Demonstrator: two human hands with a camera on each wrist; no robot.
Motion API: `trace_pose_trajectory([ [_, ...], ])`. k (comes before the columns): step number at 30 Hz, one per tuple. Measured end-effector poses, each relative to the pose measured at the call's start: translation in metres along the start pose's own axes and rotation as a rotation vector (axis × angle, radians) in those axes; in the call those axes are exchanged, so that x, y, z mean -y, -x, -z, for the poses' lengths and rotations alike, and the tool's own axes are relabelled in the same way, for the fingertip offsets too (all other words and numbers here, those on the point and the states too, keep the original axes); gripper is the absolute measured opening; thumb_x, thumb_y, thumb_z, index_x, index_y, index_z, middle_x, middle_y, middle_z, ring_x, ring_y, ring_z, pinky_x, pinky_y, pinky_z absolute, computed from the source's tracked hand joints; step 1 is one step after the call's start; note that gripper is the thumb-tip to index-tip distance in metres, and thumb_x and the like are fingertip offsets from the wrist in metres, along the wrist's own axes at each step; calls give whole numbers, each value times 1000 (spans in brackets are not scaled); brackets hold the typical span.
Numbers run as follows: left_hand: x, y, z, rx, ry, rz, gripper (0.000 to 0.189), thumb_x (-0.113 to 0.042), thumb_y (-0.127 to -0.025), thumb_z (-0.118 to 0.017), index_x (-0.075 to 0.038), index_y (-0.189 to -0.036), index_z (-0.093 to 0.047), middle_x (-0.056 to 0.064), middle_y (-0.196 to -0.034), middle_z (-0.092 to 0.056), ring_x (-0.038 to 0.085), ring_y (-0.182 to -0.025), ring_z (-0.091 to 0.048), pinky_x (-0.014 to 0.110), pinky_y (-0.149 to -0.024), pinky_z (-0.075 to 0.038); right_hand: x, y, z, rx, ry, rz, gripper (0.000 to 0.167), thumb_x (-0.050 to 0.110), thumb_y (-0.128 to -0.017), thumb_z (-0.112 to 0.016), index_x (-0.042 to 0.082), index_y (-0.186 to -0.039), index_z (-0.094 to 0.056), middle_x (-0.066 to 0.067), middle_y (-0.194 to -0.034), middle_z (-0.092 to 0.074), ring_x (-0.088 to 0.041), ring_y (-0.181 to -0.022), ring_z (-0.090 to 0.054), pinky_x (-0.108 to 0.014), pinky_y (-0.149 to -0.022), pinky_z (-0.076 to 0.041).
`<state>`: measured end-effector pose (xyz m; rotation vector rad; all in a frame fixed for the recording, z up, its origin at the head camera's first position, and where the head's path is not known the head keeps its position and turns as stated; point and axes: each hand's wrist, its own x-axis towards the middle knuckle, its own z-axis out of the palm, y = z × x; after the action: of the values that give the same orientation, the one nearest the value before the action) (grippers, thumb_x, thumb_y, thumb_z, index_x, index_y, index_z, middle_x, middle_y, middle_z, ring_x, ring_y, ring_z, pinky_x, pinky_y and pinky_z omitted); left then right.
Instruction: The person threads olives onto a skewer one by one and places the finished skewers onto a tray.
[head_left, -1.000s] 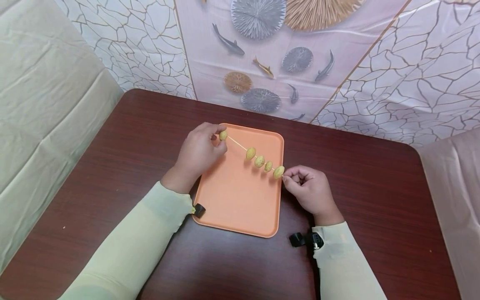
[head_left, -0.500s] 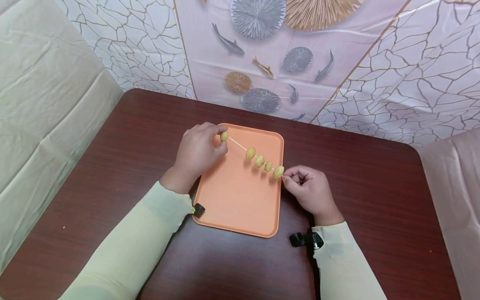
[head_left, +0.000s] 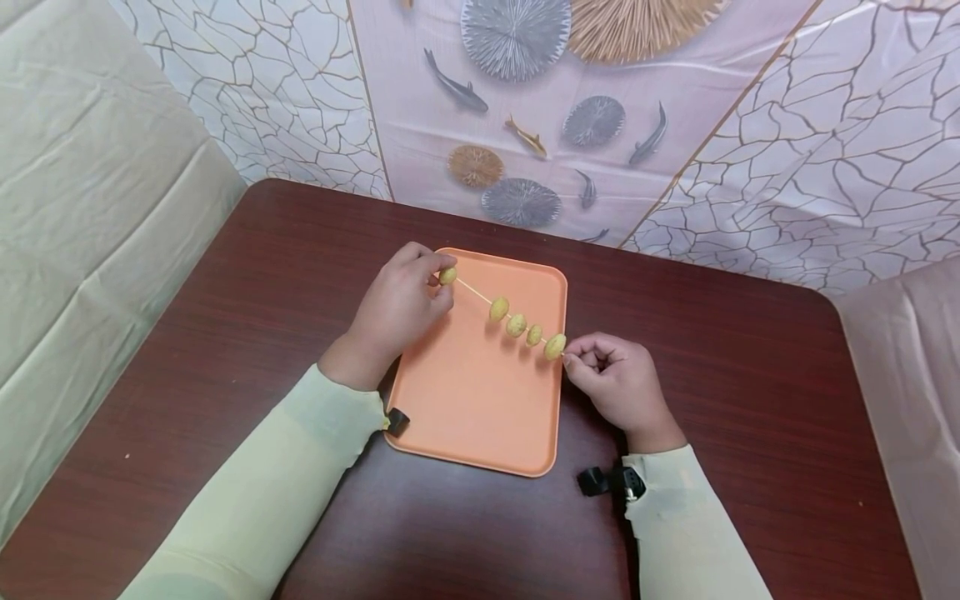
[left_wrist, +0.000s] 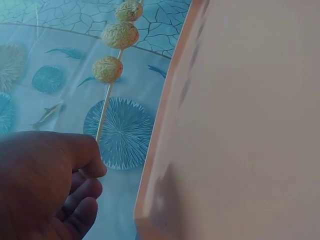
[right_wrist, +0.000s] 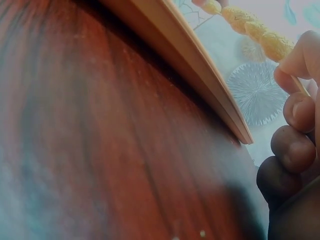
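A thin wooden skewer (head_left: 474,290) slants over the orange tray (head_left: 472,392), carrying several small yellow oval pieces with wrinkled skin; their kind cannot be told. My left hand (head_left: 397,304) pinches one yellow piece (head_left: 447,276) at the skewer's upper left end, between thumb and index finger. A bare length of stick separates it from the yellow pieces (head_left: 516,325) grouped toward the right. By the tray's right edge, my right hand (head_left: 618,379) pinches the skewer's other end, its remaining fingers curled. In the left wrist view, the left hand (left_wrist: 55,175) hides the piece it holds.
The tray lies on a dark reddish-brown table (head_left: 720,400). A patterned cloth backdrop (head_left: 525,125) hangs behind the table's far edge, with plain cloth (head_left: 82,208) on the left side. A black camera (head_left: 596,481) is worn at the right wrist.
The skewer and its grouped pieces have shifted very slightly left and toward the person. The piece at the left end has moved slightly with the left fingers. Both hands keep their hold.
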<state>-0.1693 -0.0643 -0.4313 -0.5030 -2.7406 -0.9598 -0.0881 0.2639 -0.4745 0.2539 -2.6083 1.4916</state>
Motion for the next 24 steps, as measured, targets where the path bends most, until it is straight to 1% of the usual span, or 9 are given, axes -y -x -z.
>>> trace_pose_trajectory([
  [5,-1,0,0,-9,-15,7,35,-9,-101,-75,-6,-136,-80,13,-118,-69,24,-103,-74,39,-87,-66,3,0,0,1,-7,5,7,4,-95,-81,9,-91,-83,1,-65,-62,-4,-57,-49,-19,-52,-41],
  [9,-2,0,0,-14,14,21,37,-8,-100,-77,-6,-136,-79,12,-118,-69,23,-102,-75,39,-88,-66,3,0,-1,2,-13,9,6,4,-95,-81,9,-91,-83,2,-66,-63,-4,-57,-49,-19,-52,-41],
  [14,-3,0,0,-9,61,45,37,-8,-99,-77,-6,-136,-79,12,-120,-69,23,-104,-77,39,-91,-67,3,1,-2,0,-14,15,9,3,-95,-80,10,-91,-83,4,-65,-63,-4,-57,-50,-19,-52,-41],
  [20,-4,0,2,-29,92,34,35,-7,-98,-76,-5,-132,-81,12,-117,-71,23,-99,-78,38,-88,-68,4,1,-1,-1,-12,19,10,3,-95,-81,12,-90,-83,5,-65,-62,-4,-56,-49,-19,-52,-41],
  [24,-5,1,1,-16,106,44,33,-7,-97,-75,-5,-129,-82,11,-116,-72,21,-97,-78,37,-87,-68,4,1,-2,-1,-11,18,6,6,-96,-82,9,-91,-83,5,-65,-62,-4,-57,-50,-19,-52,-41],
])
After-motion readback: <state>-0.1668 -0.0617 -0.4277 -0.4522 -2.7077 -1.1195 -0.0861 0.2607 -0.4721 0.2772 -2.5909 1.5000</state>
